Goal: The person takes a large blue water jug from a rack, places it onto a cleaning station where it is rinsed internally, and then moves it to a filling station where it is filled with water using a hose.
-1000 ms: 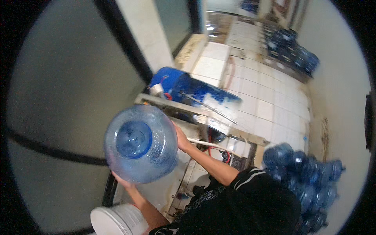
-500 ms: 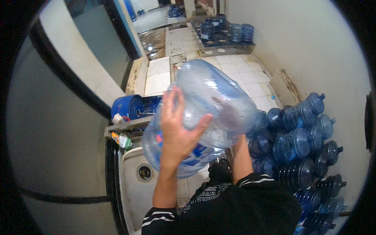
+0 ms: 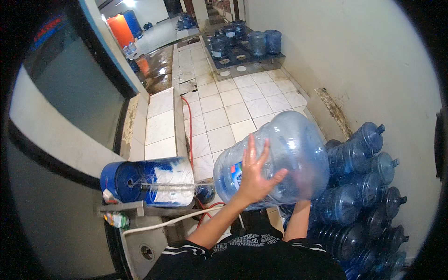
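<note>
A large clear-blue plastic water jug (image 3: 294, 154) lies on its side in the air in front of me, with its rounded end turned to the right. My left hand (image 3: 256, 175) presses on its near left side with the fingers spread, just right of a blue and red label (image 3: 236, 173). My right hand (image 3: 305, 184) supports the right end from the far side. It shows only blurred through the plastic, so its fingers are unclear. Several similar jugs (image 3: 343, 205) lie stacked close to the right of the held one.
On the left, a cut-open blue drum (image 3: 114, 182) with a rod through it stands above a pale basin (image 3: 135, 247) with a drain. A red hose (image 3: 190, 135) runs along the white tiled floor (image 3: 238, 112). More jugs (image 3: 257, 44) stand on a dark low platform ahead.
Both hands have carried the jug to the right, away from the basin and drum, and it has turned. The view has shifted, so more of the drum and floor shows.
</note>
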A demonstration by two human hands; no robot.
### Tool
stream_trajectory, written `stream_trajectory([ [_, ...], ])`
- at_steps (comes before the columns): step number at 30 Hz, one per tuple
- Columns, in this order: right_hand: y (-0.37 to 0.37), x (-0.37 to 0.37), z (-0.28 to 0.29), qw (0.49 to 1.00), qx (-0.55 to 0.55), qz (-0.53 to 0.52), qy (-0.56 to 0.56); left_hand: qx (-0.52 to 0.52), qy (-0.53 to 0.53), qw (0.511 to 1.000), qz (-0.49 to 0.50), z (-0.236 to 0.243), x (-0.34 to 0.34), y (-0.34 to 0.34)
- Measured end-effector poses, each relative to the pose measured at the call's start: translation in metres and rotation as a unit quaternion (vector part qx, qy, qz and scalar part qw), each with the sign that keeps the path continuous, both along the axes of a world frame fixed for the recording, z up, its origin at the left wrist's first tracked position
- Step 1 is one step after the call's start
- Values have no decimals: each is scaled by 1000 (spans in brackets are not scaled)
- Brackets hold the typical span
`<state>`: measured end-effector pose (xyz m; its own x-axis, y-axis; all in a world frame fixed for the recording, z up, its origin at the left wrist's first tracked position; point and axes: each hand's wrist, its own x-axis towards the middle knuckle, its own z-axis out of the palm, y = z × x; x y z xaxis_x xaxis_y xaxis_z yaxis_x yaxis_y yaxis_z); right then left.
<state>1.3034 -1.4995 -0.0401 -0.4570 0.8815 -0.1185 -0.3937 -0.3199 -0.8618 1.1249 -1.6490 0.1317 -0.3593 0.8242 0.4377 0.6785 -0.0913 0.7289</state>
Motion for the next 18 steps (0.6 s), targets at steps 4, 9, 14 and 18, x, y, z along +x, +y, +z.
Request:
stream_trajectory([
  [4, 78, -24, -10, 1000, 21, -8, 11, -14, -236, 971, -36, -50, -70, 72],
  [9, 132, -93, -3, 998, 60, -34, -8, -5, -528, 849, 27, -77, -135, 95],
  [14, 175, -131, 48, 998, 33, -20, -47, -43, -598, 800, -28, -87, -189, 141],
  [18, 211, -156, 87, 978, 109, 45, -170, -39, -630, 775, -29, -110, -231, 190],
])
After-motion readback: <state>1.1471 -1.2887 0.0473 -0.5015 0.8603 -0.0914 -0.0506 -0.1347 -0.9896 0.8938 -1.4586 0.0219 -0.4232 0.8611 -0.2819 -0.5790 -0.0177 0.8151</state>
